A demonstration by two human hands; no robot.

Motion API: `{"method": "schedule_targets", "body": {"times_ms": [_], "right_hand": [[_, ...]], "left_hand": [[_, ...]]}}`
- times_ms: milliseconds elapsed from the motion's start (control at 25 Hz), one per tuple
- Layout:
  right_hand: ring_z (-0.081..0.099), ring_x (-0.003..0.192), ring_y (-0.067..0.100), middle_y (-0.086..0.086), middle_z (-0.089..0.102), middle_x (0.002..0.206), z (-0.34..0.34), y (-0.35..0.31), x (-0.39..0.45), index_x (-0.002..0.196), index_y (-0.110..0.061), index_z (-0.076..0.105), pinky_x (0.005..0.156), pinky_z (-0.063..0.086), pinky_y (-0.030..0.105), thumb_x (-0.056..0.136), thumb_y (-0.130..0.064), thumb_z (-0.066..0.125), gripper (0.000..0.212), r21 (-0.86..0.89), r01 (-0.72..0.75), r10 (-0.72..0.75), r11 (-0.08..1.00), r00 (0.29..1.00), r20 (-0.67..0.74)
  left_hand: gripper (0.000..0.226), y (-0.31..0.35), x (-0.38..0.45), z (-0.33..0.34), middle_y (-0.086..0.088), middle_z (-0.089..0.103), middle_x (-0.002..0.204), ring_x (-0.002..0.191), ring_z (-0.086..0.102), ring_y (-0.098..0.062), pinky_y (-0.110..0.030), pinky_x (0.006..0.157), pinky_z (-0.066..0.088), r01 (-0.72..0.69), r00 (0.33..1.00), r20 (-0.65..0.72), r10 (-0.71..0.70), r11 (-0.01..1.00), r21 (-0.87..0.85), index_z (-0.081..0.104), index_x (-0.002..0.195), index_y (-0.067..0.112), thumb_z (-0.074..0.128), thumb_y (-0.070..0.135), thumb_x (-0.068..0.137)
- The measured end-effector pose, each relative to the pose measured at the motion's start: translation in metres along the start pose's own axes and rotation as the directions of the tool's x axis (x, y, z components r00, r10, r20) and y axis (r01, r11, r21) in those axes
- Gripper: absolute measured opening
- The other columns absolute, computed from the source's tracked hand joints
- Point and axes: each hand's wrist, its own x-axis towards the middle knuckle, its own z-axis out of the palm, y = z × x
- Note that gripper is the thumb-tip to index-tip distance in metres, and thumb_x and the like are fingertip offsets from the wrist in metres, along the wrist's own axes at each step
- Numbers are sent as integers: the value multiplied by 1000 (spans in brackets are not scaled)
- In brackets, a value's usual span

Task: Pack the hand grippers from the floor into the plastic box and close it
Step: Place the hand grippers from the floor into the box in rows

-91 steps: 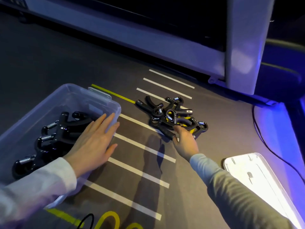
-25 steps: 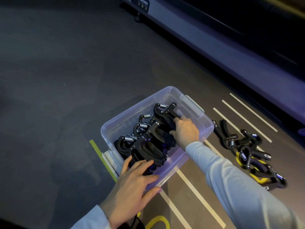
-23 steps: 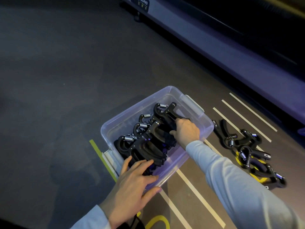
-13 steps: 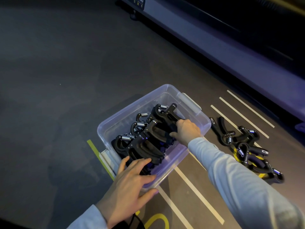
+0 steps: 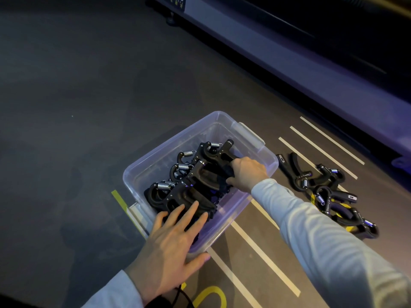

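Note:
A clear plastic box point(image 5: 155, 158) stands open on the dark floor with several black hand grippers point(image 5: 200, 185) with steel springs lined up inside. My right hand point(image 5: 246, 172) reaches over the box's right rim and grips the handle of the farthest hand gripper point(image 5: 219, 153) in the row. My left hand point(image 5: 171, 238) lies flat with spread fingers on the near corner of the box, fingertips touching the nearest gripper. A pile of several more hand grippers point(image 5: 329, 192) lies on the floor to the right of the box.
White stripes point(image 5: 262, 252) and yellow markings point(image 5: 117, 198) are painted on the floor around the box. The base of a large machine point(image 5: 289, 61) runs along the back. A black cord point(image 5: 182, 294) shows at my left wrist.
Since 3.6 s ago my right hand left the floor pile and brought a hand gripper into the box. Over the last second both hands have barely moved.

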Motion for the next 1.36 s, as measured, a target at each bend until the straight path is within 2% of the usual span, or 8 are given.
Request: {"method": "schedule_targets", "body": {"times_ms": [160,360,520,720,880,1080,1240,1360], "right_hand": [[54,114,33,12,57,122,6,-1,-3,121,-9,51,85,43,37,92,-34,55,39,-11,23,-24,1000,999,-47],[57,109,34,13,60,117,10,1,-2,124,-8,44,72,39,35,94,-37,51,42,-8,66,-67,998,993,-94],[59,105,33,11,62,111,9,4,-3,117,-10,48,71,38,33,92,-38,53,38,2,83,-82,997,988,-131],[60,103,35,11,62,112,12,3,-2,117,-12,47,69,38,34,89,-21,53,31,-9,103,-103,995,985,-140],[60,102,37,11,60,117,13,-4,2,131,-15,38,72,44,38,91,-19,53,42,8,121,-117,993,976,-183],[63,96,32,8,58,113,20,-3,-2,149,-31,11,64,40,35,92,-10,46,70,-81,149,-164,986,955,-246],[63,99,31,8,61,112,18,0,-2,145,-30,24,64,38,33,91,-9,46,62,-172,96,-127,980,976,-179],[61,103,31,7,58,116,19,3,-2,140,-25,32,68,39,35,91,-17,49,53,-86,90,-99,992,990,-102]], "left_hand": [[72,-1,6,-1,0,60,125,105,62,-21,-41,79,54,-22,1000,-11,23,999,42,62,119,23,36,72,73],[72,-3,4,0,1,59,126,106,60,-19,-40,81,53,-14,1000,-22,15,999,41,60,121,24,28,73,80],[78,-2,3,0,2,57,129,112,58,-20,-43,85,50,9,1000,-2,-9,999,40,58,124,24,14,73,82],[74,-1,4,-1,1,55,133,117,55,-21,-44,88,47,2,1000,26,-4,997,74,57,126,24,30,74,78],[74,-2,4,0,1,55,132,116,55,-21,-40,96,34,-21,999,27,19,996,87,57,126,24,35,73,75],[73,-1,4,-4,1,57,130,114,57,-20,-43,86,49,-1,998,62,-3,998,64,58,124,25,22,72,82],[77,0,4,-6,1,58,129,113,58,-19,-43,86,49,28,995,89,-33,998,58,59,124,24,15,72,83],[78,1,3,-8,2,57,129,113,58,-19,-42,85,50,45,993,111,-49,998,32,58,124,25,11,72,83]]}}
